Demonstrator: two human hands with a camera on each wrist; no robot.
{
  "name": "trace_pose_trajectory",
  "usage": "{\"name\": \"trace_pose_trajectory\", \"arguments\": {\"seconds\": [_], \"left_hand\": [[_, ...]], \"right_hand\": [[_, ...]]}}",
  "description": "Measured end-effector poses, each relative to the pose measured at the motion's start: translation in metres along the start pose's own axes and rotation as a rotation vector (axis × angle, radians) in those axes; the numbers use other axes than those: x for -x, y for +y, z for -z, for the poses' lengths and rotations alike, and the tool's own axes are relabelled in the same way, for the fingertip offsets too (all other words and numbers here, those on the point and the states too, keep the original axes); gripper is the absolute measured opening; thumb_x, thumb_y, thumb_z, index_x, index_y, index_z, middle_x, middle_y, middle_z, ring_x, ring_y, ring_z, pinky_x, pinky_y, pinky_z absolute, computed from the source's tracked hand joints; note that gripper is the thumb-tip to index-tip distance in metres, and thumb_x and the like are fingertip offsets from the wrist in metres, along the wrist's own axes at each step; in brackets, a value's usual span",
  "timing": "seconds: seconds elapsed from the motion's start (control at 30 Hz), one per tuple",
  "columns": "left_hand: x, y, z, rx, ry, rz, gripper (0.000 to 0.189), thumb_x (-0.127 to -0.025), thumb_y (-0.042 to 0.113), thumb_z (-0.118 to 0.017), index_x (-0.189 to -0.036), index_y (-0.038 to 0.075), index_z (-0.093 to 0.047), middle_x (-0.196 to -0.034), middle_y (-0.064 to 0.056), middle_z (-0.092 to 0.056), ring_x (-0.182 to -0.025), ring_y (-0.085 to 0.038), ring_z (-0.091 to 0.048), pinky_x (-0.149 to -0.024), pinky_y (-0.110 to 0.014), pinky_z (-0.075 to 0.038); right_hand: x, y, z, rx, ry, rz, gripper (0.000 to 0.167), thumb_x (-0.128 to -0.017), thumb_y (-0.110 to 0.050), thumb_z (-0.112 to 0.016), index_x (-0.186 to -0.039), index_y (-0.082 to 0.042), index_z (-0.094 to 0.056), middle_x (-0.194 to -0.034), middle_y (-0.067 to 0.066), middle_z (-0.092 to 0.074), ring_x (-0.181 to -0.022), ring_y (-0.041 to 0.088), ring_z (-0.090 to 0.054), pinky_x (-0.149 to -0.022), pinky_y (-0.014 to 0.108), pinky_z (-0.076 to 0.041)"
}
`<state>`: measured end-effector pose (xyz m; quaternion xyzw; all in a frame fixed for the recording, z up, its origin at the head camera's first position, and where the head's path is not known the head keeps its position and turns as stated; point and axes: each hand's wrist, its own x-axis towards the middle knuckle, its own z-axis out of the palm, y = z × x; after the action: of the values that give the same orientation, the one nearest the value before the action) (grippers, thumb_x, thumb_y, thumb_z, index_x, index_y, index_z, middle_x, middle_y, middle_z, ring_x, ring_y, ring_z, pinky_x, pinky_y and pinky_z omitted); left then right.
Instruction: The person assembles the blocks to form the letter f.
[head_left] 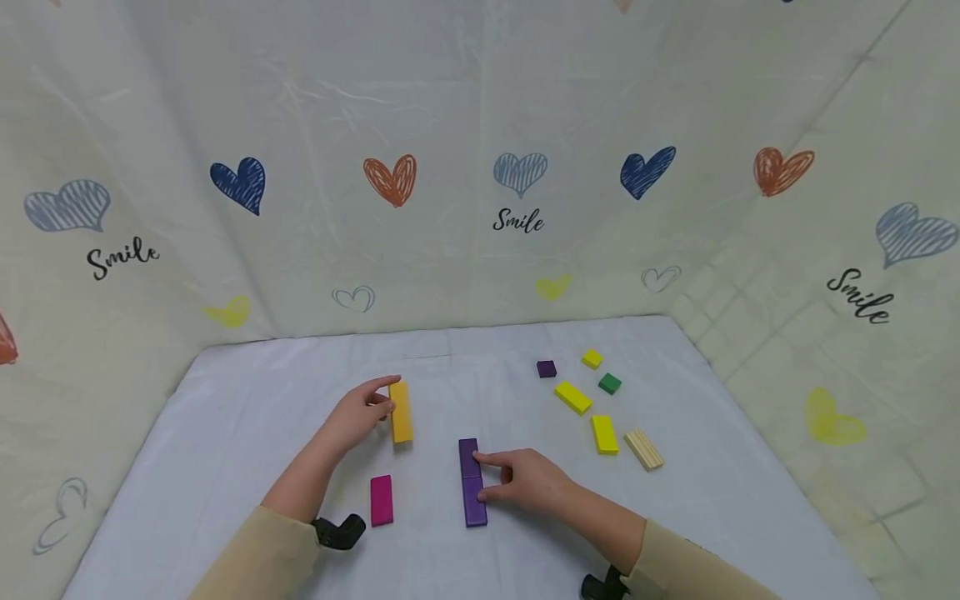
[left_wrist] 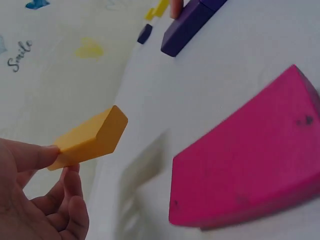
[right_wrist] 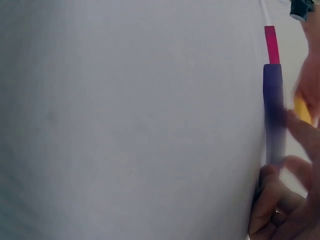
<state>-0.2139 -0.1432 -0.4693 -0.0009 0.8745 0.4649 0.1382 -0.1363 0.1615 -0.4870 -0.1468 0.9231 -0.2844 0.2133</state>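
Note:
My left hand (head_left: 362,417) pinches a yellow-orange block (head_left: 402,414) between thumb and fingers. In the left wrist view that block (left_wrist: 95,137) is raised off the table, its free end pointing away from the palm. Two purple blocks (head_left: 472,496) lie end to end in a line at the middle. My right hand (head_left: 528,481) touches them from the right, index finger on the farther one and thumb at the side of the nearer one. In the right wrist view its other fingers are bent. Left of the purple line lies a magenta block (head_left: 381,500).
On the right lie yellow blocks (head_left: 573,397), a green block (head_left: 610,383), a small dark purple block (head_left: 546,368) and a ridged wooden-coloured piece (head_left: 643,450). A white cloth (head_left: 300,400) covers the table. A heart-printed curtain (head_left: 450,258) hangs behind it.

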Motion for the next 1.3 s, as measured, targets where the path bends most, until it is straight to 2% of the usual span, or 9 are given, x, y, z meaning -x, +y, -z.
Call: {"name": "trace_pose_trajectory", "arguments": {"seconds": [0.27, 0.5, 0.63, 1.03, 1.3], "left_hand": [[-0.021, 0.016, -0.030, 0.035, -0.004, -0.017, 0.047, -0.099, 0.019, -0.062, -0.144, 0.030, -0.053, -0.113, -0.008, -0.063, -0.091, -0.024, -0.061, -0.075, -0.033, -0.052], [-0.033, 0.030, -0.053, 0.021, -0.020, -0.069, 0.046, -0.098, 0.018, -0.062, -0.142, 0.028, -0.055, -0.111, -0.009, -0.064, -0.086, -0.023, -0.060, -0.070, -0.031, -0.052], [-0.038, 0.035, -0.064, 0.012, -0.030, -0.083, 0.045, -0.097, 0.017, -0.062, -0.141, 0.026, -0.056, -0.111, -0.009, -0.064, -0.084, -0.020, -0.059, -0.071, -0.031, -0.051], [-0.040, 0.039, -0.081, -0.035, -0.051, -0.129, 0.043, -0.096, 0.017, -0.064, -0.138, 0.022, -0.060, -0.108, -0.009, -0.067, -0.084, -0.018, -0.061, -0.080, -0.037, -0.052], [-0.041, 0.039, -0.083, -0.034, -0.083, -0.131, 0.043, -0.095, 0.017, -0.065, -0.138, 0.020, -0.060, -0.105, -0.009, -0.067, -0.080, -0.017, -0.061, -0.073, -0.033, -0.051]], "right_hand": [[-0.003, 0.003, -0.003, -0.019, -0.006, -0.021, 0.063, -0.080, -0.049, -0.079, -0.138, -0.036, -0.059, -0.070, -0.003, -0.053, -0.064, 0.012, -0.046, -0.055, 0.025, -0.035], [-0.003, 0.003, -0.001, -0.012, -0.003, -0.016, 0.063, -0.080, -0.049, -0.079, -0.138, -0.035, -0.059, -0.069, -0.003, -0.054, -0.063, 0.012, -0.046, -0.055, 0.024, -0.035], [-0.003, 0.002, -0.002, -0.010, -0.002, -0.011, 0.063, -0.080, -0.048, -0.079, -0.138, -0.034, -0.059, -0.069, -0.003, -0.054, -0.063, 0.012, -0.046, -0.055, 0.024, -0.036], [-0.003, 0.002, -0.002, -0.025, 0.002, -0.003, 0.062, -0.080, -0.046, -0.080, -0.138, -0.033, -0.060, -0.069, -0.003, -0.053, -0.063, 0.012, -0.046, -0.055, 0.024, -0.035], [-0.005, 0.003, -0.003, -0.009, 0.005, -0.003, 0.062, -0.080, -0.047, -0.079, -0.137, -0.034, -0.060, -0.068, -0.004, -0.053, -0.063, 0.011, -0.045, -0.055, 0.024, -0.034]]}}
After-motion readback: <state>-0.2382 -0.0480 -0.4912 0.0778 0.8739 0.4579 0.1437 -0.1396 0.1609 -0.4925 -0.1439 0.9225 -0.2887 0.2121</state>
